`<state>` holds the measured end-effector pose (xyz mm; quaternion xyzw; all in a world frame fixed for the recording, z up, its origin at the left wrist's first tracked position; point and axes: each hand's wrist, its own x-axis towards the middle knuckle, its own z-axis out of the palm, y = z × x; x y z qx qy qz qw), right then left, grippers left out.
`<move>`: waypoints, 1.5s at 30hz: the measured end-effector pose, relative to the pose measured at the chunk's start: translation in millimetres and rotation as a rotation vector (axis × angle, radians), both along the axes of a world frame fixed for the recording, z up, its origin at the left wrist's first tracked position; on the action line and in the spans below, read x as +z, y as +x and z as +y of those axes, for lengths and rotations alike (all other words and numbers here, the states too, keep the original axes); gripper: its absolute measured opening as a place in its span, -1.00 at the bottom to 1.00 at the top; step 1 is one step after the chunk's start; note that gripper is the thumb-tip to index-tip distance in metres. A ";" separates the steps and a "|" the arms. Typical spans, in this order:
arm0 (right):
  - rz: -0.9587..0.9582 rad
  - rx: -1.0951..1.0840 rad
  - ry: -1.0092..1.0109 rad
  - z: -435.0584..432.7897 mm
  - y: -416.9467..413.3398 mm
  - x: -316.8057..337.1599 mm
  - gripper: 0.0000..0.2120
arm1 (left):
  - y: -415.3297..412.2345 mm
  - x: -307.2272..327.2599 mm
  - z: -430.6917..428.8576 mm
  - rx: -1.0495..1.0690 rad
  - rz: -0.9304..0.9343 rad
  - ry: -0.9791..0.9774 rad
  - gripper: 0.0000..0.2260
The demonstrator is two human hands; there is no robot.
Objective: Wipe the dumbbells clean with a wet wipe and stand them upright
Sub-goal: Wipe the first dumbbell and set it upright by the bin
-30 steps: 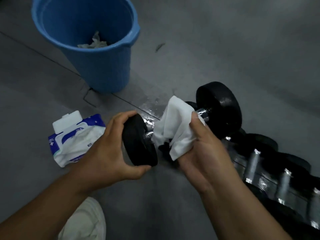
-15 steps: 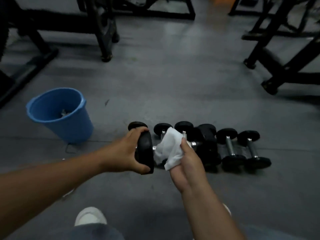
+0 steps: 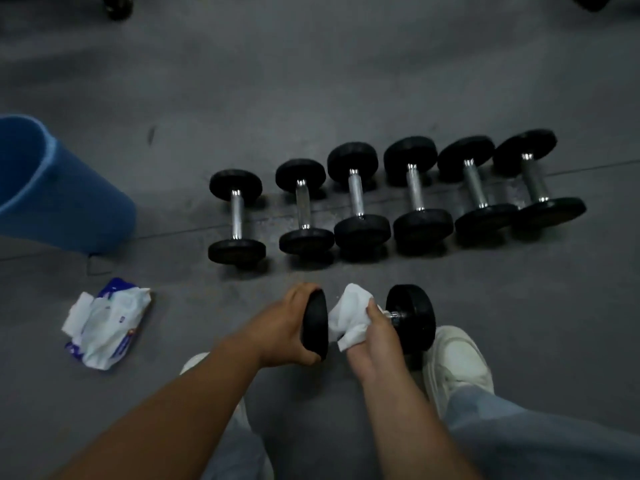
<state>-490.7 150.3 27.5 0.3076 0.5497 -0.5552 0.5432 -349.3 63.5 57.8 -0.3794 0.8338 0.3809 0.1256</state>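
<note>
We hold the dumbbell (image 3: 408, 318) level, axis left-right, our left hand (image 3: 280, 332) cupping its left head, our right hand (image 3: 372, 332) pinching the wet wipe (image 3: 348, 315) around the bar.

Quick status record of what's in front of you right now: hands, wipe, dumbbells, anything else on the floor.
left hand: grips one end plate of the held dumbbell
right hand: presses the wet wipe around its handle
floor row: six dumbbells, all lying on their sides
standing upright: none
blue bucket: left of row
wipe pack: floor, near left
white shoe: beside held dumbbell
</note>
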 end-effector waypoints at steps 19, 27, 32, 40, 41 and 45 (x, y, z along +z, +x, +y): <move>0.814 0.887 0.334 28.8 2.1 0.3 -0.68 | 14.9 -34.3 8.2 0.060 -0.166 -0.090 0.01; 0.366 0.621 -0.033 16.6 12.4 23.0 -0.80 | -3.8 -17.5 39.5 0.439 -0.054 -0.038 -0.28; 0.228 0.499 -0.185 -0.7 3.7 27.4 -0.80 | -26.8 11.1 14.1 0.885 0.352 0.348 -0.58; 0.202 0.506 -0.176 -16.7 -4.1 27.1 -0.82 | -30.9 15.3 -11.8 1.090 0.491 0.683 -0.91; 0.269 0.524 -0.158 -18.2 -2.5 27.7 -0.84 | -30.6 15.0 -12.4 1.108 0.493 0.622 -0.91; 0.100 0.501 -0.180 -19.0 -2.9 42.2 -0.79 | -32.3 16.2 -10.7 1.186 0.518 0.443 -0.95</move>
